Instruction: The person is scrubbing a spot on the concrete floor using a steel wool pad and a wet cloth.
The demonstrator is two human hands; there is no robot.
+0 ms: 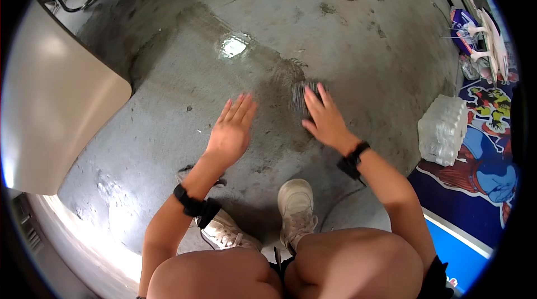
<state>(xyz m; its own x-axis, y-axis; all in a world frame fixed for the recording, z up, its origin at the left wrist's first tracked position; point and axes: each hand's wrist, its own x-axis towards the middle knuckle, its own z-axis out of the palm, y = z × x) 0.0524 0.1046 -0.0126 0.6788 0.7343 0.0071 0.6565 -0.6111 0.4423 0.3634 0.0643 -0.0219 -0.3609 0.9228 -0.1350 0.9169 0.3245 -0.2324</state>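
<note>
My right hand [325, 120] presses down on a dark grey, streaky scrubber [300, 99] against the floor. Its fingers lie over the scrubber's right side, with the thumb along the near edge; blur hides the scrubber's exact make. Wet, dirty smears surround it on the grey concrete floor [246, 159]. To the left, my left hand [230, 131] is held out flat above the floor, fingers stretched and holding nothing. Each wrist wears a black strap with a small device. A bright wet patch [234, 46] shines beyond the hands.
A pale, smooth tabletop or panel [61, 98] juts in at left. On the right are a clear plastic-wrapped pack of bottles [442, 130], a colourful printed panel [486, 176] and a purple package [463, 31]. My pale shoes [296, 204] stand close below the hands.
</note>
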